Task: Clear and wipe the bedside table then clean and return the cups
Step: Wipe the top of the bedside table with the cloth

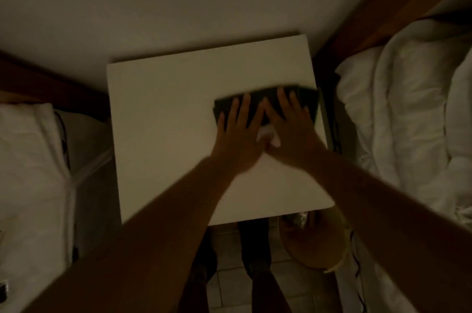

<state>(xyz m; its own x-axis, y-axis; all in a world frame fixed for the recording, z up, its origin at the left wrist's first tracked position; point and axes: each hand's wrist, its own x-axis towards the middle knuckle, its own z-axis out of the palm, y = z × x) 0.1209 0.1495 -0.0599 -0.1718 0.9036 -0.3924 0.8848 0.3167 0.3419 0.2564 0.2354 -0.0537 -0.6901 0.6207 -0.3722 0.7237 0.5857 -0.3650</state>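
You're mid-wipe: left hand and right hand press flat, fingers spread, on the dark folded cloth near the white square counter's right edge (cups unseen). Next, sweep left.

Readable text: none, the dim view is blurred.
Square white bedside table top: no lettering.
Dark folded cloth: no label or brand shows.

One desk; one dark cloth on it; two hands, left hand and right hand, both flat on the cloth; two beds, one bed at left, another bed at right; one basket on the floor.
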